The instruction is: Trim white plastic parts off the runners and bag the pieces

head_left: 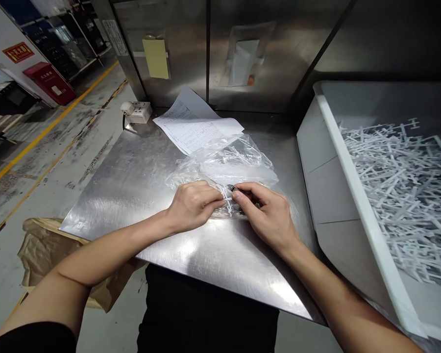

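Observation:
My left hand [195,205] is closed in a pinch on a small white branched plastic piece [228,206]. Close beside it, my right hand [270,213] is closed too, thumb against fingers. A small dark object [231,187] shows at the right fingertips, too small and too covered to name. Both hands work just over the near part of a clear plastic bag [238,159], which lies crumpled on the metal table [206,250]. What lies under my fingers is partly hidden.
On the right stands a large white bin [341,162] with many white branched plastic pieces [407,196]. Printed sheets [191,122] lie behind the bag, near a power socket [139,113]. A brown paper bag [40,255] stands beyond the table's left edge.

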### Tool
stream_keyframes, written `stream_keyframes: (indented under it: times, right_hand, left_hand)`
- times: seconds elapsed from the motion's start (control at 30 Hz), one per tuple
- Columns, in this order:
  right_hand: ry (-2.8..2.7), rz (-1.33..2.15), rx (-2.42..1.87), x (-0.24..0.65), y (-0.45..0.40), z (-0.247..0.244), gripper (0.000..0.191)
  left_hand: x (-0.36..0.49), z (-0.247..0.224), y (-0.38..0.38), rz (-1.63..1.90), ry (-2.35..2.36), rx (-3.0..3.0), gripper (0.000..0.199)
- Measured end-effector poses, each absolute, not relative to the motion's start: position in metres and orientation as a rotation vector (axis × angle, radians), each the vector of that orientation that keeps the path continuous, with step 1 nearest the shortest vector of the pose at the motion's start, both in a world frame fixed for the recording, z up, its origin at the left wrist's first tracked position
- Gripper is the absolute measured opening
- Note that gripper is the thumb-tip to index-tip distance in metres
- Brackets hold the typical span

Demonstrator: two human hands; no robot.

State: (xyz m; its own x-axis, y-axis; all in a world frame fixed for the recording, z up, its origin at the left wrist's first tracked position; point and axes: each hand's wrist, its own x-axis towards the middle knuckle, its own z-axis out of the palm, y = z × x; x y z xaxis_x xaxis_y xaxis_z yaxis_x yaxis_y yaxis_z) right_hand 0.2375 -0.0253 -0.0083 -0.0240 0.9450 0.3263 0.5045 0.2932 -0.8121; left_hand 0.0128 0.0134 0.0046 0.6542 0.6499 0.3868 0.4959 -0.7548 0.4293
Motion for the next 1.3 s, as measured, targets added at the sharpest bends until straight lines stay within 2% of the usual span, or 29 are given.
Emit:
stream_keyframes:
  times: [0.3,0.8,0.97,1.3]
  right_hand:
    - [-1.653,0.707,-1.351,0.236,-0.029,-0.002,0.017]
    - [-1.633,0.798,-1.359,0.237,-0.028,-0.001,0.020]
    - [-1.618,0.919,-1.414,0.238,-0.027,-0.003,0.025]
    - [-1.646,0.939,-1.496,0.238,-0.027,-0.002,0.025]
  left_hand:
    - [0.017,0.000,0.012,0.949,0.786,2.553,0.028]
    - [0.017,-0.003,0.010,0.875,0.781,2.657,0.031]
    - [0.020,-0.004,0.006,0.924,0.801,2.755,0.030]
    - [0.022,-0.011,0.003,0.959,0.817,2.717,0.028]
